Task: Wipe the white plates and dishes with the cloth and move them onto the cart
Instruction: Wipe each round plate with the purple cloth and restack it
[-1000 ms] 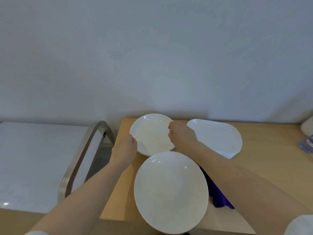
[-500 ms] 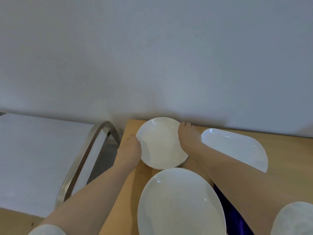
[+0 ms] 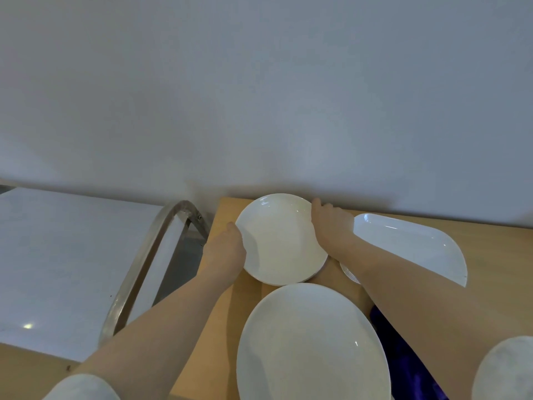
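Note:
A small round white plate [image 3: 281, 238] sits at the far left corner of the wooden table [image 3: 222, 310], on top of at least one more plate. My left hand [image 3: 227, 251] grips its left rim and my right hand [image 3: 331, 223] grips its right rim. A large round white plate [image 3: 311, 345] lies nearer to me. A long oval white dish [image 3: 409, 243] lies to the right behind my right forearm. The blue cloth [image 3: 401, 359] lies on the table, partly hidden under my right arm.
The cart [image 3: 57, 261] stands to the left of the table, with a pale flat top and a curved metal handle [image 3: 150, 255]. A grey wall runs right behind the table. A small ribbed white dish [image 3: 350, 275] peeks out under my right forearm.
Both hands have spread to the outer rims of the small plate and closed on it. My view has moved closer and to the left, so the plates look larger.

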Available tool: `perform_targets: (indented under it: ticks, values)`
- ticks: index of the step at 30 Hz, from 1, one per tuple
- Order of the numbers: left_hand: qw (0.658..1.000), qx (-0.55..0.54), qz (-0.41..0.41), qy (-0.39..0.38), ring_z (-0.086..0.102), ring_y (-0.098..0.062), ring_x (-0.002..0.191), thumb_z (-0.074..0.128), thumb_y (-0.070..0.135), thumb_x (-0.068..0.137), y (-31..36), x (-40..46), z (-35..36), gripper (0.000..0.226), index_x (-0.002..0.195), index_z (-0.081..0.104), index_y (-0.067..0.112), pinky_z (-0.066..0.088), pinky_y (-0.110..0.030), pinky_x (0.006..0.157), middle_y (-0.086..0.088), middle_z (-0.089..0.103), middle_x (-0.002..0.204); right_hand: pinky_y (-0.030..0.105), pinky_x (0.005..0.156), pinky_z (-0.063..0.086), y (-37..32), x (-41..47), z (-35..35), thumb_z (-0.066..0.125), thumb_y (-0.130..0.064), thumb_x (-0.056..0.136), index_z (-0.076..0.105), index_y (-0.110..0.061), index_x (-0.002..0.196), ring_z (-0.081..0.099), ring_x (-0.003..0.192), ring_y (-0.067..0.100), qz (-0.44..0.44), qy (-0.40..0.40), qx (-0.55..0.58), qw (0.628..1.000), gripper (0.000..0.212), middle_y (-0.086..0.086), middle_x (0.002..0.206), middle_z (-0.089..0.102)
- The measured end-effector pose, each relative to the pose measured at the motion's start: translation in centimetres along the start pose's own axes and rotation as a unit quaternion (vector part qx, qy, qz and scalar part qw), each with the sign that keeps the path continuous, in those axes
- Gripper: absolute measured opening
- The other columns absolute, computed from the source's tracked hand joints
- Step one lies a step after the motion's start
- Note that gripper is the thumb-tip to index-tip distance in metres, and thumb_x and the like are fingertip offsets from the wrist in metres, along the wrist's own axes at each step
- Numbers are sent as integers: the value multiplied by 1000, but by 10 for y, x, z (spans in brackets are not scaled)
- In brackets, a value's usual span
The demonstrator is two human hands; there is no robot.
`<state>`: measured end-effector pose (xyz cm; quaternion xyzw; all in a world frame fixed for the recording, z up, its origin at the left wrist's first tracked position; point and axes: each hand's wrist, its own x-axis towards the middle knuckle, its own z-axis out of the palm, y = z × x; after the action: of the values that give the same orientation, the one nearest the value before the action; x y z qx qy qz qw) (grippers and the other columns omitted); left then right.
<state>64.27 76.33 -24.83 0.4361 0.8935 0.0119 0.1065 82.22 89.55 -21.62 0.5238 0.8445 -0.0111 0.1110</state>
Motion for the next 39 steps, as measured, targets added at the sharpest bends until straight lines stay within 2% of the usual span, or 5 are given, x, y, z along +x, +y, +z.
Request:
perform_targets:
  ticks: [3, 8, 13, 19, 39]
  values:
    - [1000, 7, 7, -2, 39, -8, 46, 48, 7, 91, 2, -2, -5, 21, 111, 45, 11, 25, -22, 40, 8, 38, 59, 25, 41, 22, 1, 2, -1, 60, -3, 82, 39, -12, 101, 39, 52, 14, 1, -3, 18, 1000, 29, -3, 64, 41]
    - [1000, -7, 2, 2, 55, -22, 65, 45, 11, 95, 4, -7, -17, 18, 113, 44, 10, 44, -31, 56, -1, 55, 79, 27, 43, 23, 4, 4, -9, 53, -4, 89, 39, -11, 107, 49, 69, 25, -10, 12, 92, 996, 23, 5, 87, 59]
    - [1000, -4, -3, 9, 55, -24, 67, 39, 15, 99, 2, -10, -37, 20, 116, 45, 6, 40, -30, 54, -8, 63, 88, 28, 45, 25, 5, 2, -20, 48, -8, 92, 38, -14, 102, 48, 69, 26, -7, 17, 154, 988, 16, 3, 78, 49]
    - [998, -45, 10, 38, 64, -29, 79, 38, 15, 100, -3, -23, -56, 24, 118, 47, 3, 44, -31, 58, -12, 66, 93, 36, 63, 47, 8, -14, -34, 44, -17, 97, 42, -12, 108, 57, 78, 30, -6, 33, 217, 976, 12, 10, 90, 60]
    - [981, -138, 76, 113, 48, -19, 69, 37, 20, 99, 3, -113, -93, 21, 109, 51, 8, 34, -30, 56, 1, 52, 77, 38, 68, 47, 45, -132, -60, 44, -21, 93, 52, -14, 102, 55, 78, 31, 55, 169, 311, 934, 14, 6, 87, 61]
